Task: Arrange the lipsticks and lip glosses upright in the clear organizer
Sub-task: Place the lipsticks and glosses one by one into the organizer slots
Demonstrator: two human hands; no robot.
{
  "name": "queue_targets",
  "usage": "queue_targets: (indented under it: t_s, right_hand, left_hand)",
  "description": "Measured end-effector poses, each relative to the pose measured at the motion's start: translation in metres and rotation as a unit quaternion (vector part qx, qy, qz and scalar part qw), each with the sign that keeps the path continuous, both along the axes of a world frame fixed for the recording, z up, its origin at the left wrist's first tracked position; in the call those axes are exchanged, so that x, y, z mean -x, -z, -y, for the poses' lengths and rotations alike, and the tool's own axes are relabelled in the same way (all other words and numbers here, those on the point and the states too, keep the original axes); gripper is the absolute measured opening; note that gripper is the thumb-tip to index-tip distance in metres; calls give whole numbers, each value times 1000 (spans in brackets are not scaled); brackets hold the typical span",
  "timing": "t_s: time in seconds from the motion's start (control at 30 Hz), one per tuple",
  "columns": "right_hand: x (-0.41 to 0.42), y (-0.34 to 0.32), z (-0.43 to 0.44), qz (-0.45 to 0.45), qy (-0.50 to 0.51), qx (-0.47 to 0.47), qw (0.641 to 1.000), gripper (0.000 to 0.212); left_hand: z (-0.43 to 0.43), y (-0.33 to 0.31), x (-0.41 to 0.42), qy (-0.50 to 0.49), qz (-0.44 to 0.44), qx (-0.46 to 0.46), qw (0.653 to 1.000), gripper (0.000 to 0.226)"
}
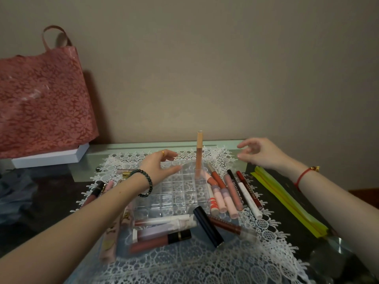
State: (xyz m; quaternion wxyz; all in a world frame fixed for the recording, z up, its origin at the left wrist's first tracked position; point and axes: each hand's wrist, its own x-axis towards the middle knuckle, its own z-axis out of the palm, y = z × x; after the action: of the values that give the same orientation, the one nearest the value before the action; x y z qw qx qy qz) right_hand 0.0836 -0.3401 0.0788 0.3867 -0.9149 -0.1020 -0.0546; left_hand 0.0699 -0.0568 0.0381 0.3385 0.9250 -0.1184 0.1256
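A clear organizer point(174, 195) with a grid of compartments sits on a white lace cloth point(205, 261). One tall peach lip gloss point(199, 154) stands upright in its far right corner cell. My left hand point(160, 165) holds the organizer's far left edge, fingers and thumb curled over the rim. My right hand point(258, 152) hovers to the right of the upright gloss with loosely curled fingers, holding nothing. Several lip glosses point(227, 191) lie flat to the right of the organizer. More tubes point(162, 236) and a black lipstick point(207, 226) lie in front of it.
A pink floral bag point(41, 99) stands on a white box point(51, 156) at the back left. A yellow-green folded strip point(287, 201) lies at the right. More tubes point(96, 193) lie left of my left forearm. A wall stands close behind.
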Motion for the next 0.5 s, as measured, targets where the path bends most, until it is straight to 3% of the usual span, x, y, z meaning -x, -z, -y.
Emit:
queue_targets:
  t_s: [0.27,0.5]
  right_hand:
    - [-10,57,10,-86,80,83,990,34]
    - [-22,69,1,-79,144,108,981,26]
  left_hand:
    - [-8,4,0,-10,2,-35,999,42]
    - [-9,7,-2,-6,10,-46,999,40]
